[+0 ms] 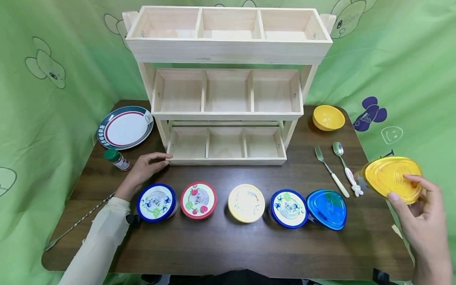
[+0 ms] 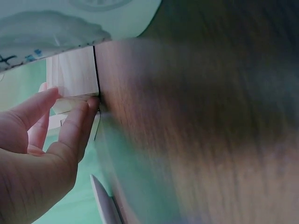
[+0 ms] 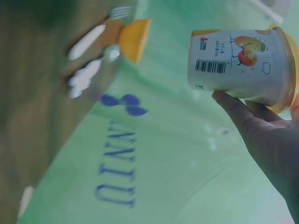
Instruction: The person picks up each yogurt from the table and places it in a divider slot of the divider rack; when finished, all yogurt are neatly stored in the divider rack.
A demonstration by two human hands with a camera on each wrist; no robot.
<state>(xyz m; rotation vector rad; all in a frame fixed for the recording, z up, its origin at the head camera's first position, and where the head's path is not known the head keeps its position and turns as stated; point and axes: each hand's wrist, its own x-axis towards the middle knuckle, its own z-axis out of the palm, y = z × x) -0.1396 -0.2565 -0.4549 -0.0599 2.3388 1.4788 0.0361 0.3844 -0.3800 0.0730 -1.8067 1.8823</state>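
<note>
My left hand is at the front left corner of a wooden three-tier rack. In the left wrist view, its thumb and fingertips hold the corner of the bottom tray. Off the table's right side, my right hand grips a cup with a yellow lid. The right wrist view shows this cup lying sideways, white-sided, with a barcode and cartoon fruit, thumb and fingers around its lidded end.
Along the front stand blue-lidded tubs, a red-lidded tub, a cream-lidded tub and a blue-lidded cup. A plate and green-capped jar are left; a yellow bowl, fork and spoon right.
</note>
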